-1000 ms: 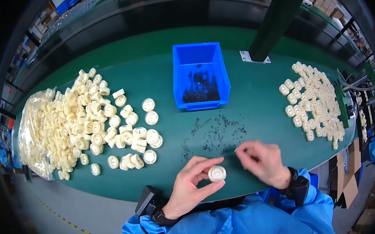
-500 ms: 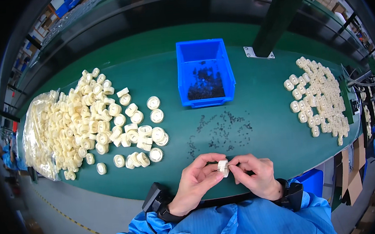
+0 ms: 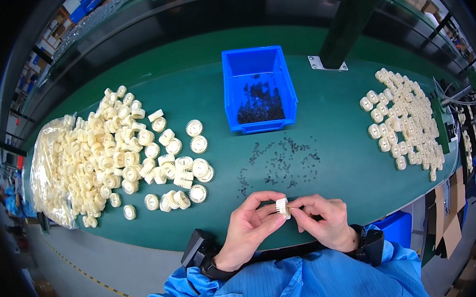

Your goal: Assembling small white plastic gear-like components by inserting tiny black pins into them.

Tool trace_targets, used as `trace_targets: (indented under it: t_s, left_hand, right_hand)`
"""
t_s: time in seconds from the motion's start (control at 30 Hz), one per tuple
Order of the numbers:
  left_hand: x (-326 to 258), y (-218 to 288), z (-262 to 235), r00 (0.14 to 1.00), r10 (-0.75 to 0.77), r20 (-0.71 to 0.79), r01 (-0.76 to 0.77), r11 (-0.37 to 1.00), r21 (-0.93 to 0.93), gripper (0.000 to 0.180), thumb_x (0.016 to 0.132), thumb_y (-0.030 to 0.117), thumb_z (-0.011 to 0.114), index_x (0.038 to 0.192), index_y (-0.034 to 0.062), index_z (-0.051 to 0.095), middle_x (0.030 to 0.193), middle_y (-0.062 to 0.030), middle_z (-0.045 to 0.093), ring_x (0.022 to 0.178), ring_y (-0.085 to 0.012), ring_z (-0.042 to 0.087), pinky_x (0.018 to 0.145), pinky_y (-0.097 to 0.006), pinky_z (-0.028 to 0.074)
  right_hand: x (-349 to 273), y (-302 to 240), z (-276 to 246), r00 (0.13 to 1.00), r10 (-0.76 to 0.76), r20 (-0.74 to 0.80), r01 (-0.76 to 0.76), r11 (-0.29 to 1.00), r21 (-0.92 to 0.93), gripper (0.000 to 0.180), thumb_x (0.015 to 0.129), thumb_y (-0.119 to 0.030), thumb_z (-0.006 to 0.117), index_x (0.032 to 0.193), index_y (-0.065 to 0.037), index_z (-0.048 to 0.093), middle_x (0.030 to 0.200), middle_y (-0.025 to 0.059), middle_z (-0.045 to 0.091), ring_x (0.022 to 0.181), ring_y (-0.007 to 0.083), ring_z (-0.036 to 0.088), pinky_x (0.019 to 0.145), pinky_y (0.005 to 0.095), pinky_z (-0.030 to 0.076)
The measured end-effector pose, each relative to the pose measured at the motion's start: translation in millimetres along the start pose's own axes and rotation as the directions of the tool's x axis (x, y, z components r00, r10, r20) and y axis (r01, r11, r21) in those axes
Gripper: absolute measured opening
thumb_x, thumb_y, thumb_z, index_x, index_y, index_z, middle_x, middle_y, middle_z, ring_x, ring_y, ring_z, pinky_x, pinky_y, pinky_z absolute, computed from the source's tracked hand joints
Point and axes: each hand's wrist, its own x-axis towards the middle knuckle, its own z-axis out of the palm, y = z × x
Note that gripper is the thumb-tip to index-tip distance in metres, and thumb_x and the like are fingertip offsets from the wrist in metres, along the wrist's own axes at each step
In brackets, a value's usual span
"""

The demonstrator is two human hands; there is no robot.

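The right hand has met the gear that the left hand pinches; right fingers press together there, contents unclear, suggesting fitting

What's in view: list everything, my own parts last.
Held gear: one, cream, lower middle
Left gears: many, cream, table left
Bag: one, clear, far left
Right gears: many, cream, table right
Bin: one, blue, mid-table
Bits: many, black, in and before bin
Table: one, green, centre
Post: one, green, back right
Open carton: one, brown, right of table
Clutter: uncounted, mixed, around edges
Sleeves: two, blue, lower edge
Wristbands: two, black, wrists
Left grip: one, bare, holding gear
Right grip: one, bare, at gear's right
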Motion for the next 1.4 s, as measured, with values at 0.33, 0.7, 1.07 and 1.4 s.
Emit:
trace_targets:
  t_s: [0.33,0.7,1.07,1.4]
  left_hand:
    - [-0.9,-0.6,-1.1,0.999,-0.003,0.033,0.003,1.000,-0.005,0.035,0.090,-0.001,0.058,0.123,-0.0023,0.046,0.116,-0.0137,0.058,0.112,-0.0170,0.056,0.095,-0.027,0.045]
    - [0.0,-1.7,2.1,0.999,0.043,0.004,-0.042,0.968,0.247,0.040,0.095,0.000,0.049,0.135,-0.0016,0.043,0.125,-0.0134,0.054,0.116,-0.0165,0.053,0.099,-0.029,0.043]
    - [-2.4,-6.3,4.4,0.995,0.090,-0.052,-0.059,0.903,0.425,0.037,0.092,-0.001,0.053,0.128,-0.0052,0.048,0.114,-0.0128,0.062,0.106,-0.0159,0.059,0.092,-0.029,0.048]
    - [-4.1,-6.2,14.2,0.968,0.230,-0.100,-0.131,0.804,0.580,0.027,0.088,-0.003,0.055,0.114,-0.0053,0.058,0.102,-0.0107,0.067,0.092,-0.0144,0.065,0.082,-0.026,0.053]
  right_hand:
    - [4.8,0.8,-9.5,0.980,0.148,0.137,-0.175,0.960,0.219,0.008,0.083,-0.002,0.067,0.089,-0.001,0.063,0.059,0.0009,0.063,0.052,0.0045,0.062,0.044,0.0188,0.042]
    - [16.6,-12.2,-12.8,0.983,-0.116,0.140,0.142,0.970,-0.198,0.018,0.079,-0.004,0.071,0.093,-0.002,0.061,0.073,0.0064,0.066,0.060,0.0158,0.065,0.052,0.0265,0.050]
    - [10.2,-10.5,-10.3,0.974,0.085,0.209,-0.063,0.992,-0.108,0.020,0.084,-0.002,0.067,0.095,0.001,0.050,0.078,0.0077,0.068,0.073,0.0165,0.070,0.061,0.0246,0.055]
    - [9.4,-17.0,-8.9,0.956,0.149,0.251,-0.117,0.984,-0.136,0.018,0.086,-0.002,0.064,0.094,0.000,0.048,0.077,0.0080,0.066,0.070,0.0141,0.068,0.060,0.0246,0.054]
